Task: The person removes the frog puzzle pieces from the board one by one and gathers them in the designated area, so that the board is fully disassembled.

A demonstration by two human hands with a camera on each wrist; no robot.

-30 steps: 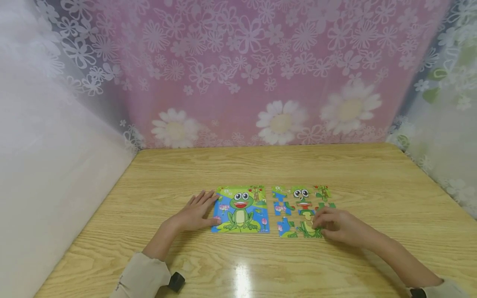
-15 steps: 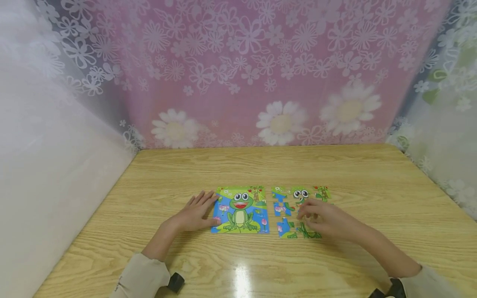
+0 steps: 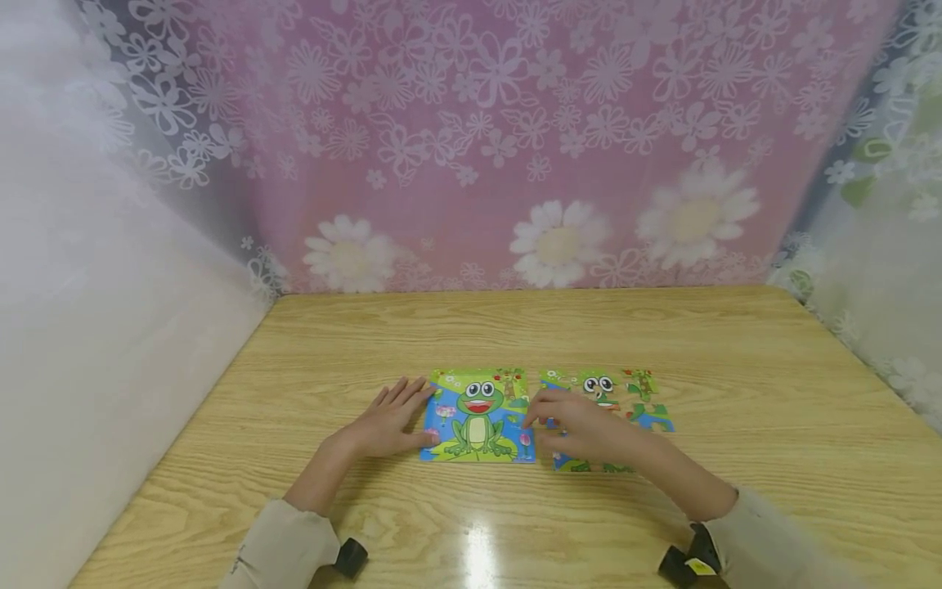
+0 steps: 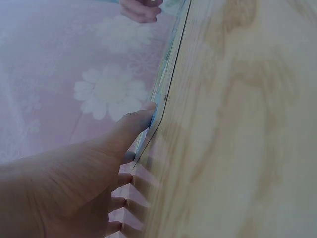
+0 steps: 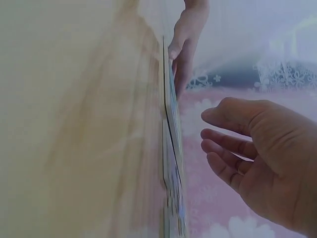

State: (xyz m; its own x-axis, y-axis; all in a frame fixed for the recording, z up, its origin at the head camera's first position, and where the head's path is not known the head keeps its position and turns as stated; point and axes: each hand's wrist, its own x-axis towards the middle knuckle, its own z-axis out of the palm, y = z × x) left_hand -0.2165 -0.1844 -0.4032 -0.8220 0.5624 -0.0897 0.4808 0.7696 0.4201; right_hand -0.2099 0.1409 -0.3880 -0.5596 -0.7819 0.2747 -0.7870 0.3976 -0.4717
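A square frog picture puzzle (image 3: 478, 421) lies flat on the table. My left hand (image 3: 386, 421) rests on its left edge with fingers spread; in the left wrist view the thumb (image 4: 133, 124) lies on the board's edge. Just over the puzzle's right edge is my right hand (image 3: 581, 425), its fingers loosely bent. The right wrist view shows this hand (image 5: 267, 153) raised off the table, thumb and fingers apart, nothing between them. Loose frog puzzle pieces (image 3: 642, 384) lie in rows to the right, some hidden under the right hand.
A wood-grain table (image 3: 471, 335) holds everything. Behind it hangs a pink flowered curtain (image 3: 456, 164), with a pale sheet (image 3: 125, 286) at the left and a flowered one (image 3: 898, 245) at the right.
My right hand has moved left, from the lower right loose pieces across the middle ones to the frog puzzle's right edge. The left hand has stayed in place.
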